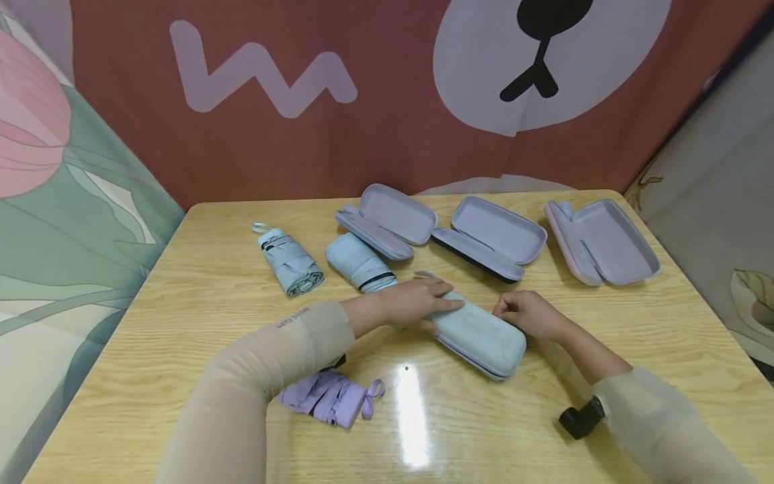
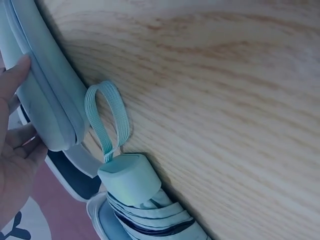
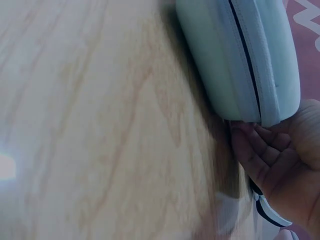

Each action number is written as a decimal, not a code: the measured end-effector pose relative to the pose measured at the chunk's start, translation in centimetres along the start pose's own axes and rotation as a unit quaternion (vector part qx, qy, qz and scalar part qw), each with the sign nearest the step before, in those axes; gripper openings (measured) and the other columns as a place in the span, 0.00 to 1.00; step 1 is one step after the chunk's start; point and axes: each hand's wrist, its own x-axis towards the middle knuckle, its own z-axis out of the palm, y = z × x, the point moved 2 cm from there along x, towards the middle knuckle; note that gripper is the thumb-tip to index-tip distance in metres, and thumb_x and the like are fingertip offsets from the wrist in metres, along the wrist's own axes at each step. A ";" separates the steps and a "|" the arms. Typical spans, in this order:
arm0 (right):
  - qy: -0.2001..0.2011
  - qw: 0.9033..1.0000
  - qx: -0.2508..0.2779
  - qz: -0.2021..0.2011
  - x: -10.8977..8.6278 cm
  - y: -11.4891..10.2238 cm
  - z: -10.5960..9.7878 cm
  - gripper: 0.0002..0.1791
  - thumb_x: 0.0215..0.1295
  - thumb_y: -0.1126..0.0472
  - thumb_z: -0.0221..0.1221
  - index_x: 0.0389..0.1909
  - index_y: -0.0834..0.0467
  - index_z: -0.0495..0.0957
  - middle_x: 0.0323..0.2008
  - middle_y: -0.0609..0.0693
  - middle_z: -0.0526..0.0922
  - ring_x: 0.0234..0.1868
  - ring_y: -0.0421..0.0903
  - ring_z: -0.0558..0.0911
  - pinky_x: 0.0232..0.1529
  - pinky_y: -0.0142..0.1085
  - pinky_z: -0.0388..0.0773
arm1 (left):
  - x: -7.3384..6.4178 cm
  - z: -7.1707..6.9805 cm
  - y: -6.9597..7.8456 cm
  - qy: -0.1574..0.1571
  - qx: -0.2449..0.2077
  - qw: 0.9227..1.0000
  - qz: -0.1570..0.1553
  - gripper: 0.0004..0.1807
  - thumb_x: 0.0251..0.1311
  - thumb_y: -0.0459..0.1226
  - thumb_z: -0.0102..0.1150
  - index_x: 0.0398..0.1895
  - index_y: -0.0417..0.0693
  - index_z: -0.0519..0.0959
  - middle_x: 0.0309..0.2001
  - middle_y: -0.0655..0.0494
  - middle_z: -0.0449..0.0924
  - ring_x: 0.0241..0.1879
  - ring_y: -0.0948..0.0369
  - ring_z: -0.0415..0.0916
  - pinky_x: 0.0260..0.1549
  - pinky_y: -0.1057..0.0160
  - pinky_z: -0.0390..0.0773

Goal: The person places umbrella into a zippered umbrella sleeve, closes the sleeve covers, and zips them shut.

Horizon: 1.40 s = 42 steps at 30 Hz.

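Observation:
A pale mint zip-up glasses case (image 1: 480, 336) lies closed-looking and diagonal at the middle of the table. My left hand (image 1: 417, 304) grips its left end, thumb on one side and fingers on the other, as the left wrist view also shows. At the far right side of the case, my right hand (image 1: 532, 314) has its fingers curled and pinched at the zip seam (image 3: 250, 65); the fingertips are partly hidden by the case. Beside my left hand lies a light blue folded umbrella (image 1: 359, 262), its looped strap (image 2: 107, 120) near the case.
Three open glasses cases stand along the back: a blue one (image 1: 396, 215), a dark-edged one (image 1: 496, 232) and a pink one (image 1: 613, 242). Another light blue folded umbrella (image 1: 291, 262) lies at left. A purple folded umbrella (image 1: 329, 396) is partly under my left forearm.

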 end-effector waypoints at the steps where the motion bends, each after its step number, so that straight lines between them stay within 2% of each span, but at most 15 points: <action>1: 0.001 1.000 -0.007 -0.001 -0.1 0.0 0.0 0.06 0.53 0.73 0.54 0.25 0.59 0.76 0.24 0.45 0.77 0.30 0.41 0.74 0.30 0.33 0.71 | 0.0 0.0 0.0 0.004 0.004 1.000 0.000 0.35 0.55 0.54 0.47 0.65 0.54 0.53 0.62 0.45 0.52 0.61 0.52 0.49 0.58 0.60 0.48; 9: 0.004 1.000 -0.015 0.001 -0.3 0.0 -0.1 0.08 0.53 0.74 0.53 0.24 0.59 0.75 0.24 0.45 0.77 0.30 0.42 0.75 0.29 0.33 0.72 | -0.1 0.0 0.5 0.022 0.010 1.000 -0.010 0.36 0.52 0.55 0.50 0.63 0.54 0.56 0.60 0.44 0.57 0.59 0.52 0.54 0.57 0.58 0.51; 23: 0.021 0.999 -0.039 0.011 -1.6 1.0 -1.1 0.09 0.52 0.75 0.52 0.23 0.59 0.75 0.24 0.46 0.77 0.26 0.40 0.73 0.26 0.32 0.70 | -0.1 -0.2 0.3 0.037 0.059 0.997 -0.022 0.37 0.51 0.59 0.48 0.62 0.52 0.60 0.53 0.49 0.67 0.50 0.57 0.65 0.51 0.63 0.62; 29: 0.023 0.999 0.013 0.042 -1.8 1.1 -1.5 0.06 0.54 0.75 0.51 0.23 0.63 0.72 0.23 0.50 0.77 0.25 0.44 0.76 0.25 0.33 0.73 | -0.3 -0.1 0.2 0.052 0.054 0.996 -0.054 0.36 0.51 0.58 0.49 0.60 0.50 0.62 0.49 0.47 0.70 0.47 0.55 0.68 0.48 0.61 0.65; 32: 0.023 0.998 0.040 0.051 -1.9 1.2 -1.6 0.04 0.54 0.74 0.52 0.23 0.65 0.72 0.24 0.52 0.78 0.26 0.45 0.77 0.25 0.33 0.75 | -0.4 0.0 0.1 0.069 0.075 0.992 -0.071 0.36 0.50 0.59 0.49 0.59 0.49 0.65 0.45 0.47 0.73 0.42 0.55 0.71 0.45 0.59 0.67; 36: 0.027 0.996 0.056 0.058 -2.0 1.2 -1.6 0.02 0.54 0.71 0.54 0.24 0.66 0.73 0.23 0.53 0.78 0.25 0.45 0.77 0.25 0.33 0.75 | -0.3 0.2 0.0 0.087 0.100 0.987 -0.089 0.36 0.49 0.60 0.49 0.57 0.49 0.67 0.40 0.49 0.74 0.38 0.55 0.72 0.42 0.58 0.68; 42: 0.022 0.995 0.058 0.074 -2.1 1.1 -1.7 0.03 0.54 0.70 0.54 0.25 0.67 0.74 0.23 0.52 0.78 0.24 0.44 0.77 0.25 0.33 0.74 | -0.2 0.4 -0.1 0.085 0.096 0.986 -0.102 0.35 0.49 0.60 0.47 0.57 0.49 0.67 0.39 0.50 0.75 0.36 0.56 0.72 0.39 0.58 0.69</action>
